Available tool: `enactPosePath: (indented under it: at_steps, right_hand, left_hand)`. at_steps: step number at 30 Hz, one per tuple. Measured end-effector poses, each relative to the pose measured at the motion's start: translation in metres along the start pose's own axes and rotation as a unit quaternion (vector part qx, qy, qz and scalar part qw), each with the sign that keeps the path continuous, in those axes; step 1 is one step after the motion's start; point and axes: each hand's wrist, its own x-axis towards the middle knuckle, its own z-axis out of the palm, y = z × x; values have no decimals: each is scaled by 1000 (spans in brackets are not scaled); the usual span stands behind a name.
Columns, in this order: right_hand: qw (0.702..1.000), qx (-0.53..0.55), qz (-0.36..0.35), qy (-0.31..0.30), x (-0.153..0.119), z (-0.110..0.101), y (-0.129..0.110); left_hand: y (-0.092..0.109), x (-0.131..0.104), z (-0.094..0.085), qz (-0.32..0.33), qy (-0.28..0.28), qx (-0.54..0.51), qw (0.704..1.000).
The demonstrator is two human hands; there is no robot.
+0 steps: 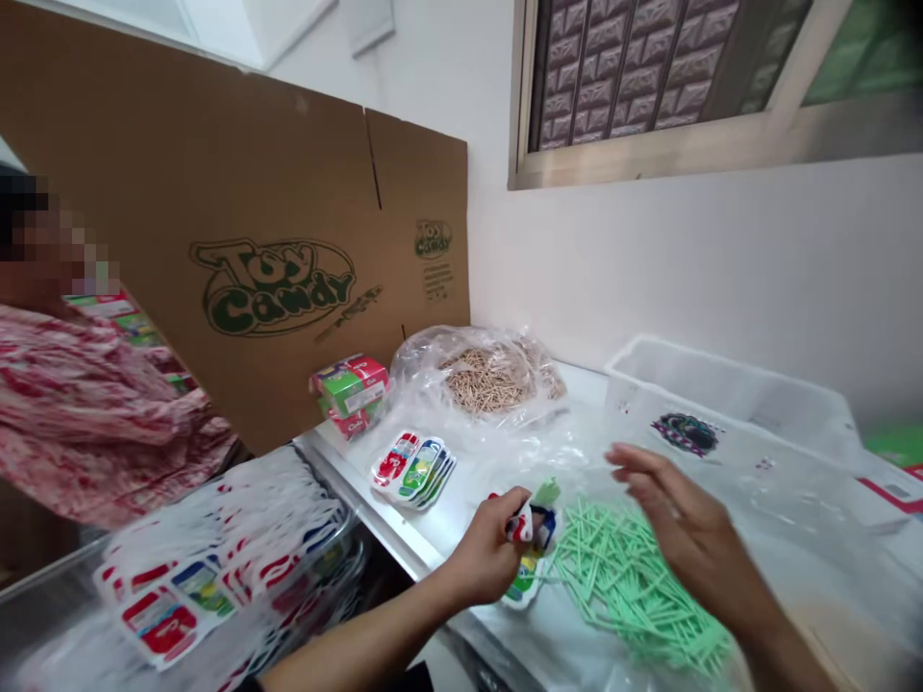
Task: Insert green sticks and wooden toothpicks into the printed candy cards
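Observation:
My left hand (486,548) is closed around a small printed packet (532,519) in red, white and blue, with a bit of light green at its top. Another printed packet (523,583) lies on the table just under that hand. To the right, my right hand (674,509) is raised over a pile of light green sticks (635,581), its fingers stretched out and holding nothing. Left of the hands, a stack of red and green printed packets (414,469) rests near the table's edge.
Brown sticks in a clear bag (486,380) lie at the back beside small boxes (353,384). A clear bin of packets (216,577) stands lower left. A translucent tub (735,394) is back right. A large cardboard sheet (288,192) stands between the table and a person (93,413).

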Motion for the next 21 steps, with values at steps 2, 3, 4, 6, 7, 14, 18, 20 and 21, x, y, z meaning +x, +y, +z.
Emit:
enactPosePath:
  at_steps: [2,3,4,6,7,14,18,20,21]
  right_hand:
    - [995,66,45,-54,-2,34,-16]
    - [991,91,64,-79,-6,47,-22]
    - [986,111,78,-102,-10,57,-27]
    - [978,135,89,-132,-17,66,-35]
    - [976,141,90,-136,-20,68,-38]
    - [979,109,108,-131,-20,83,-46]
    - [966,173,96,-167,-2,121,-51]
    - [942,250,80,-209,12,151,-59]
    - [926,286,73,-234,20,169,-65]
  left_hand:
    - [3,-7,-1,-5,-16,-43,999]
    - [5,-11,-3,-6,-21,-66,998]
    - [6,-14,-4,-6,-27,-86,996]
    - [7,-19,-7,-8,-39,-114,993]
    - [6,-20,-8,-10,-43,-123,991]
    - [-4,-31,-12,-15,1,-195,981]
    - [-19,-52,-37,-32,106,-214,970]
    - [-32,-70,-59,-39,179,-208,961]
    - [-39,-83,-71,-43,220,-196,955]
